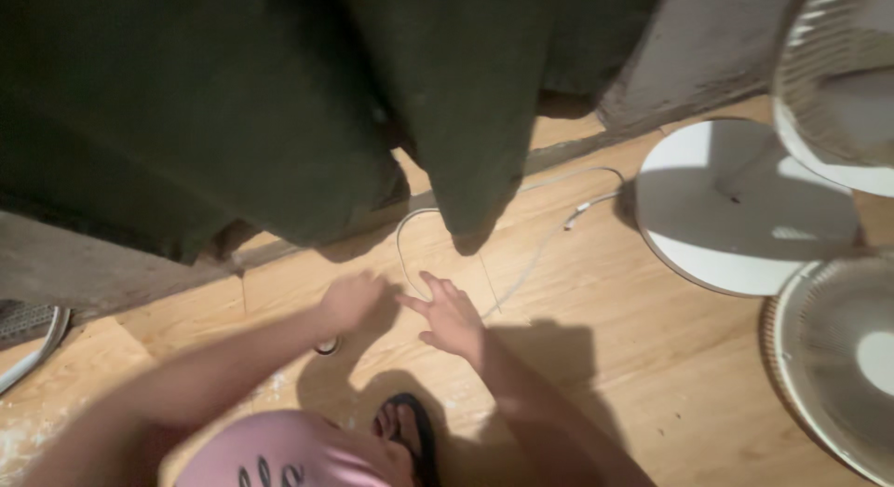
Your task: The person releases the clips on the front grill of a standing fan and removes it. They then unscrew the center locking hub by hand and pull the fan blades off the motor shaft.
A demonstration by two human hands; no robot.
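At centre frame, my left hand [352, 303] curls loosely, gripping nothing I can see; my right hand [450, 317] spreads open beside the white cable [402, 228] on the wooden floor [596, 291].

Cable [406, 234] before both hands, fan base [736, 208] to the right

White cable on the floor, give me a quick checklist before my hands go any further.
1. White cable in view: ok, it loops on the wood floor below the dark green cloth.
2. Cable's plug end free: ok, lying loose beside the fan base.
3. Left hand empty: cannot tell, fingers curled.
4. Right hand empty: ok, fingers spread, holding nothing.
5. Small round object under the left hand identified: cannot tell.
6. Cable's far end: cannot tell, hidden behind the cloth.
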